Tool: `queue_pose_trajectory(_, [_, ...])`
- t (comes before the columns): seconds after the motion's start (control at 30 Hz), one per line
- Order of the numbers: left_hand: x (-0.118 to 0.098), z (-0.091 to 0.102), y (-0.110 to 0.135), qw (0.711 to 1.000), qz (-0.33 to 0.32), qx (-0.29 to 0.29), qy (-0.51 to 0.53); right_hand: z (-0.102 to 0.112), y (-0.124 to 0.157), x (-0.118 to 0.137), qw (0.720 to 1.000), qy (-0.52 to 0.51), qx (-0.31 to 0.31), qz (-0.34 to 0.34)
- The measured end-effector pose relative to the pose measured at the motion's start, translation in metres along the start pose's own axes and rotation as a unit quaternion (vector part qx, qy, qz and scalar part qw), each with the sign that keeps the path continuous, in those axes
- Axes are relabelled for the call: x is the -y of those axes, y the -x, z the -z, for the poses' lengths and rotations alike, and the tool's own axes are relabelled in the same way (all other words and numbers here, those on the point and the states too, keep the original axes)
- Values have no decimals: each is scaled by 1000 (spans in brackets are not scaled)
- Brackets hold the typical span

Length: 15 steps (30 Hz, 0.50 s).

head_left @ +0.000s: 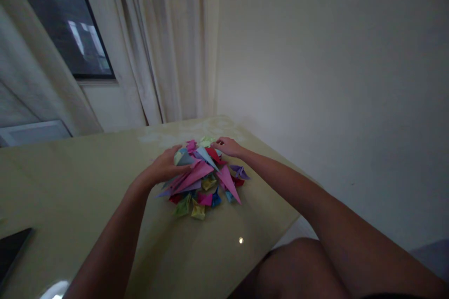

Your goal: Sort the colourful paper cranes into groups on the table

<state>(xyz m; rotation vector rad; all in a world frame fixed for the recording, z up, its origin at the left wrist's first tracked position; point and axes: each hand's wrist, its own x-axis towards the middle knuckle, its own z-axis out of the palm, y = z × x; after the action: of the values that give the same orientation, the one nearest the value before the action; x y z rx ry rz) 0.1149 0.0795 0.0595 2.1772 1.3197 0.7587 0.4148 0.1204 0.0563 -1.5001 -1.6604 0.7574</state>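
Note:
A heap of folded coloured paper pieces lies on the table, with pink paper planes (196, 174), a light blue pointed one (207, 157) and several small crumpled-looking folds, such as a yellow one (198, 210). My left hand (167, 164) rests against the heap's left side, thumb and fingers apart around a grey-blue folded paper (184, 157). At the far right of the heap is my right hand (228, 146), its fingers curled beside a pale green paper (206, 141) and above a red one (214, 155). Whatever its fingertips pinch is hidden.
The yellowish table (87, 196) has its right edge along a white wall (315, 79). Curtains (175, 46) and a dark window (66, 18) stand behind. A dark flat device (13, 247) lies at the near left. My leg (294, 268) is below the table's right edge.

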Motion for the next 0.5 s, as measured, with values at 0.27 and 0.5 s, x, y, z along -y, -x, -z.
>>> queue_pose_trajectory(0.27, [6,-43,5,988,21,119,-101,-46,7,-8,997,-63,54,-3])
queue_pose_trajectory(0.5, [-20,-68,-2,998,-48,-33,-5,-70,15,12,984,-164,71,15])
